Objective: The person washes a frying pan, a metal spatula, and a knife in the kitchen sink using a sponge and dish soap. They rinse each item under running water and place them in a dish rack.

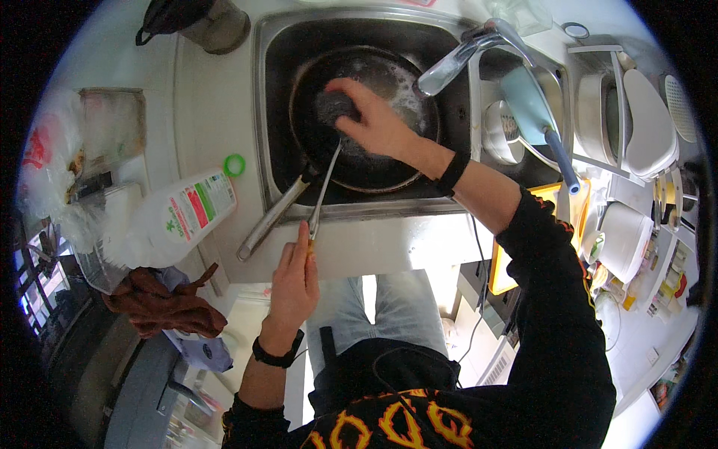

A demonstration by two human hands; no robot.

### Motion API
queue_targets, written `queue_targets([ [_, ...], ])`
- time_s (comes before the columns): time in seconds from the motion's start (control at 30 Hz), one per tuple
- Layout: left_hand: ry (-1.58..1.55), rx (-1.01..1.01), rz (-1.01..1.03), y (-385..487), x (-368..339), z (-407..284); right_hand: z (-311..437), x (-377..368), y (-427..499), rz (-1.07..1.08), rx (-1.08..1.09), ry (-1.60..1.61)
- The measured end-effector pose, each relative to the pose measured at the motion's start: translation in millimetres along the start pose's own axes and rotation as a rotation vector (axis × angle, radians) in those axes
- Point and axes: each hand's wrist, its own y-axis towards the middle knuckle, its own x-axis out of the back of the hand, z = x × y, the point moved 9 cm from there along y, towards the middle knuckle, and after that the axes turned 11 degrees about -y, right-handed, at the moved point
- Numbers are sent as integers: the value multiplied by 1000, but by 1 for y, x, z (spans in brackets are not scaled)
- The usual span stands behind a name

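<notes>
A dark frying pan [387, 163] with soapy foam on its inside lies in the left basin of a steel sink [261, 112]. Its metal handle [275, 216] sticks out over the sink's front rim. My right hand [373, 120] holds a dark scouring pad [334, 106] over the pan. My left hand [295, 278] is closed around the handle end of a long thin metal utensil [325, 193], whose far end reaches into the pan below the pad; what kind of tip it has is hidden. The chrome faucet [449, 67] points over the basin's right side.
A white detergent bottle [193, 210] lies left of the sink near a green ring-shaped cap [234, 165]. A brown cloth [168, 306] hangs at lower left. The right basin holds a light-blue pan [521, 101] and a white bowl [496, 129]. A dark-lidded pitcher [216, 28] stands at back left.
</notes>
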Motion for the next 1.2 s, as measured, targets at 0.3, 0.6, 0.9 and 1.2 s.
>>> queue_targets([
  [0.3,67,6,13,2,4,2,-27,-17,20,6,-110,-79],
  [0.6,85,-66,0,1,6,2,-145,-4,-12,147,-631,-614],
  [0.9,61,-71,-33,-5,0,9,-92,33,-41,-19,-767,22],
  [1.2,166,-96,-31,-5,-2,6,-22,17,0,-182,-317,-152],
])
